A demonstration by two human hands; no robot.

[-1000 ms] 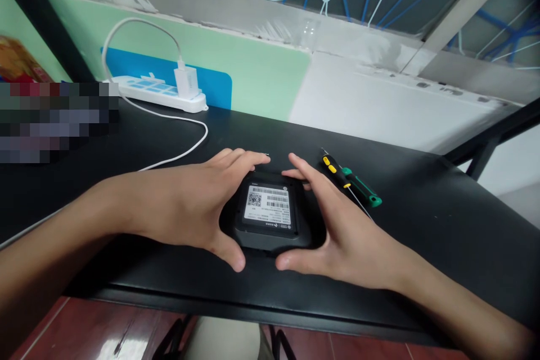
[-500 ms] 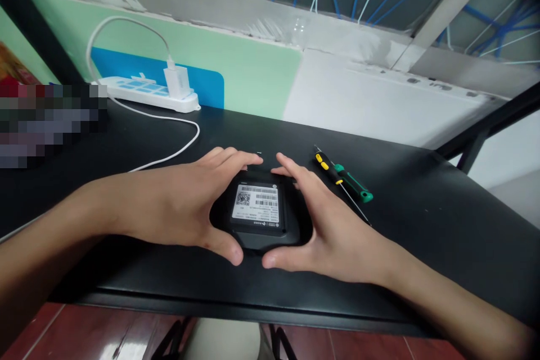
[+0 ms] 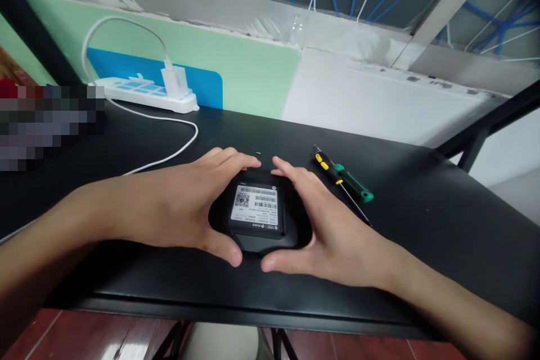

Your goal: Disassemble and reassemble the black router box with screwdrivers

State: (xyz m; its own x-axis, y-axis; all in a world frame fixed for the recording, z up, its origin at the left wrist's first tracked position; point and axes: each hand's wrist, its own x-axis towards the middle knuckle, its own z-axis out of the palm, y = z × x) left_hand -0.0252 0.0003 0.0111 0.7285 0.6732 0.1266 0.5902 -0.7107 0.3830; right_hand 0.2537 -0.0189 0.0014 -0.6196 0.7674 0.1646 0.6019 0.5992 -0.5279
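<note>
A black box-shaped electronic device [image 3: 253,207], with a white label carrying barcodes and a QR code, lies label side up between my hands at the middle of the dark table. My left hand [image 3: 181,199] curves round its left side, fingers at the far edge and thumb at the near edge. On the right, my right hand [image 3: 327,219] wraps it in the same way. The device's sides are dark, so the exact contact is hard to see. Just beyond the fingertips lies a tiny metallic piece [image 3: 258,153], too small to name.
To the right lie a black-and-yellow screwdriver [image 3: 329,167] and a green-handled tool [image 3: 356,184], partly overlapping. A white power strip [image 3: 143,93] with a plugged charger [image 3: 174,81] stands by the wall; its white cable [image 3: 177,152] runs behind my left arm. The table's near edge [image 3: 253,315] is close.
Almost nothing differs. The view has shifted slightly, while both hands keep their places round the device.
</note>
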